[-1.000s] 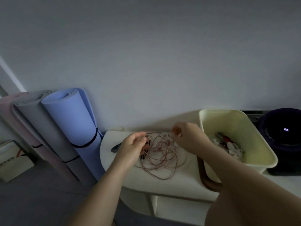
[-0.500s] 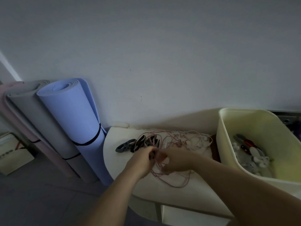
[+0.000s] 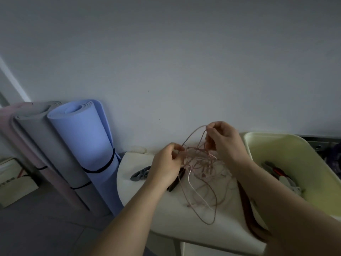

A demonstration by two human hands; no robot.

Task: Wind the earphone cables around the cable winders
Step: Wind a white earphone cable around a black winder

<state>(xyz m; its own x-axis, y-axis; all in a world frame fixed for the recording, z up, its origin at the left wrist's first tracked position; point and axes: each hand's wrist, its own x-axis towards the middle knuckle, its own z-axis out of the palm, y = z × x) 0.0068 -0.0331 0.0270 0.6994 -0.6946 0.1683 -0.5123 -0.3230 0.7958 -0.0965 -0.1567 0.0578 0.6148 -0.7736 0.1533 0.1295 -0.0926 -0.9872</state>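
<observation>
Above the white table (image 3: 171,222) hangs a limp, light tangle of earphone cables (image 3: 198,159), lower loops trailing on it. The right hand (image 3: 226,142) pinches a raised loop, the left hand (image 3: 166,166) pinches strands beside it, a grey cable winder (image 3: 139,174) lying just left. Thin cords probably snag; better taken near a free end.

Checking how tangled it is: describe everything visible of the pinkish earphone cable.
The pinkish earphone cable is thin and lies in a loose tangle of loops. The right hand pinches a loop held highest; the left hand pinches strands lower. The rest droops onto the white table, one long loop trailing toward its near edge. A paler strand runs through it.
</observation>
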